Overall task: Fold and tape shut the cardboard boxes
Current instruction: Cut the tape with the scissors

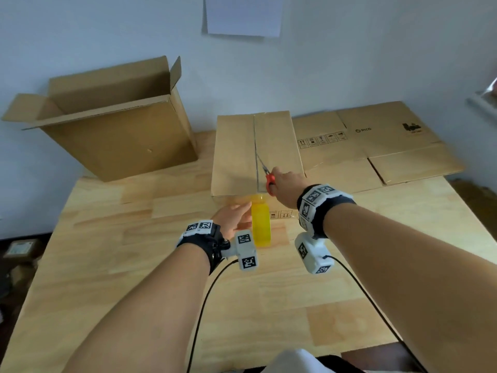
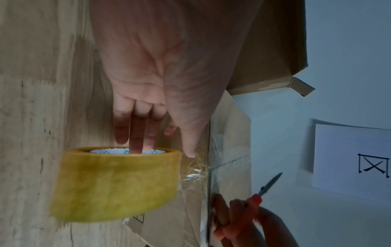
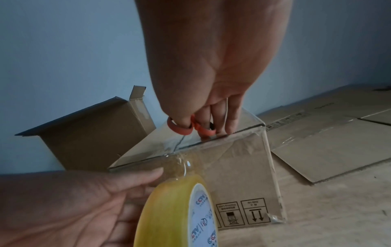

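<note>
On a pale wooden table [image 1: 113,265] set against a blue-white wall, a closed cardboard box [image 1: 236,154] is seen at the far centre, its two top flaps meeting along a middle seam. A roll of yellow tape [image 1: 261,224] is held on edge just in front of the box by the left hand [image 1: 232,219], whose fingers [image 2: 137,133] are pushed into the roll's white core while the thumb is stretched along its outer side. A clear strip of tape is drawn from the roll up the box's near face and over its top edge. Red-handled scissors [image 1: 266,172] are gripped by the right hand [image 1: 286,187], thumb and fingers threaded through the loops [image 3: 180,127], with the blades laid pointing away above the seam; the remaining fingertips are rested on the box's top near its front edge. A second, larger box [image 1: 121,135] is stood at the far left with its flaps open. Flattened cardboard sheets [image 1: 376,146] printed with handling symbols are spread on the table to the right. A white sheet of paper [image 1: 243,14] is fixed to the wall above. Marker-patterned wrist units with black cables are worn on both forearms.
</note>
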{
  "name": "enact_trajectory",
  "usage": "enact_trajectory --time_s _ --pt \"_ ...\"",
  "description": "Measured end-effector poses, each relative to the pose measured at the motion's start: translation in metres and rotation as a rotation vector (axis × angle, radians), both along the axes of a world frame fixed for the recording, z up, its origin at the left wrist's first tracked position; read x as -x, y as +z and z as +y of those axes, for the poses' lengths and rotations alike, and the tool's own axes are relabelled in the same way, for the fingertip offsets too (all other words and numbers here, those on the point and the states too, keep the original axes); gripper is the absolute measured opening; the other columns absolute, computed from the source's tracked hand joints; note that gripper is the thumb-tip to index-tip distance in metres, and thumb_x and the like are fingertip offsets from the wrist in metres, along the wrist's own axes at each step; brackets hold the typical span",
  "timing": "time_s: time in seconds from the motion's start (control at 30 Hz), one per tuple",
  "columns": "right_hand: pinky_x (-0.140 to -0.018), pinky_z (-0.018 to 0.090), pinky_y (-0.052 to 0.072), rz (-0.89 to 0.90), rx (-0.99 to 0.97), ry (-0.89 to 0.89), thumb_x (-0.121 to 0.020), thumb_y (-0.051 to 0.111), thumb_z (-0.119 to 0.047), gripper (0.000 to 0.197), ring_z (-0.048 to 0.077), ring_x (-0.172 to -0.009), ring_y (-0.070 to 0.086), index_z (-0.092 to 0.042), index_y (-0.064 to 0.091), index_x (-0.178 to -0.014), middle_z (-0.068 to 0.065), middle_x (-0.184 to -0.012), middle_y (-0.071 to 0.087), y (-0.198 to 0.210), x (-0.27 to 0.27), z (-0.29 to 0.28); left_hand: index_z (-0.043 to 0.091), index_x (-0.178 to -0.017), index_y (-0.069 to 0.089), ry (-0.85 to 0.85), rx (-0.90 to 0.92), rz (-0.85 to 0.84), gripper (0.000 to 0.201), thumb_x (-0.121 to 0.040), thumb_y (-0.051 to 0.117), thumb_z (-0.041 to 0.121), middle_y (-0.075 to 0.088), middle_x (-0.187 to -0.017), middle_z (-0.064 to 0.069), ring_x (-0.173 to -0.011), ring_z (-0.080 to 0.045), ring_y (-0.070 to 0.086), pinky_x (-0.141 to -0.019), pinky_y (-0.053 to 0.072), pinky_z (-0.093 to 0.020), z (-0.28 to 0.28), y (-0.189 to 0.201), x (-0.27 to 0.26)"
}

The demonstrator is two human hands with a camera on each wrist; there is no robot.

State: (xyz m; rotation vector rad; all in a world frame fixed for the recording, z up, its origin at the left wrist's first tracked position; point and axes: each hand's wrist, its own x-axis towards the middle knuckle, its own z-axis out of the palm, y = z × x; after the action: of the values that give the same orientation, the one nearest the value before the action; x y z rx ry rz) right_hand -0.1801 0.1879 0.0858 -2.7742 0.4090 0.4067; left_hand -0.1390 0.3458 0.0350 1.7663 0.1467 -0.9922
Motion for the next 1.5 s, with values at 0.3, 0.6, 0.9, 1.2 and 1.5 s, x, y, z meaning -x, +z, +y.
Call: enact_trajectory --time_s 0.3,0.6,0.9,1.2,1.5 --pt "-0.064 0.034 0.048 0.009 -0.047 0.006 -0.101 0.034 -0.024 0.026 0.025 -0.074 0.056 -0.008 0.039 -0.12 0.007 -0.085 0.055 -0.004 0.002 -0.003 0.005 -0.11 0.059 -0.089 0.003 0.0 0.03 -0.093 0.06 0.03 0.064 -0.107 -0.008 -0.089 -0.019 0.063 -0.071 0.053 -0.023 -0.009 -0.009 0.003" --pt "-0.064 0.033 0.045 0.028 -0.04 0.049 -0.1 0.035 -0.022 0.025 0.024 -0.075 0.054 -0.008 0.038 -0.121 0.01 -0.09 0.057 0.004 0.006 -0.004 0.009 -0.109 0.059 -0.21 -0.211 -0.163 0.04 -0.091 0.057 0.044 0.063 -0.107 -0.009 -0.083 -0.017 0.06 -0.066 0.048 -0.022 -0.015 0.003 0.001" --pt "-0.062 0.033 0.047 0.049 -0.01 0.089 -0.1 0.036 -0.021 0.025 0.024 -0.073 0.055 -0.009 0.037 -0.122 0.007 -0.084 0.054 0.001 0.005 -0.009 0.015 -0.14 0.041 -0.379 -0.273 -0.167 0.054 -0.095 0.049 0.046 0.051 -0.134 -0.001 -0.108 -0.013 0.051 -0.085 0.038 -0.024 -0.015 0.003 -0.005" --pt "-0.062 0.033 0.044 0.057 0.021 0.106 -0.099 0.038 -0.018 0.027 0.025 -0.076 0.054 -0.008 0.037 -0.124 0.01 -0.092 0.057 0.004 0.005 -0.01 0.019 -0.13 0.052 -0.425 -0.299 -0.245 0.04 -0.096 0.051 0.04 0.055 -0.13 0.0 -0.076 -0.005 0.049 -0.044 0.038 -0.002 -0.018 -0.01 -0.009" --pt "-0.065 0.035 0.052 0.044 0.0 0.095 -0.099 0.038 -0.019 0.027 0.025 -0.077 0.059 -0.011 0.035 -0.124 0.008 -0.088 0.058 -0.001 0.005 -0.01 0.02 -0.131 0.052 -0.358 -0.246 -0.219 0.038 -0.096 0.052 0.037 0.054 -0.128 0.004 -0.112 -0.015 0.052 -0.071 0.041 -0.015 -0.018 -0.018 -0.012"
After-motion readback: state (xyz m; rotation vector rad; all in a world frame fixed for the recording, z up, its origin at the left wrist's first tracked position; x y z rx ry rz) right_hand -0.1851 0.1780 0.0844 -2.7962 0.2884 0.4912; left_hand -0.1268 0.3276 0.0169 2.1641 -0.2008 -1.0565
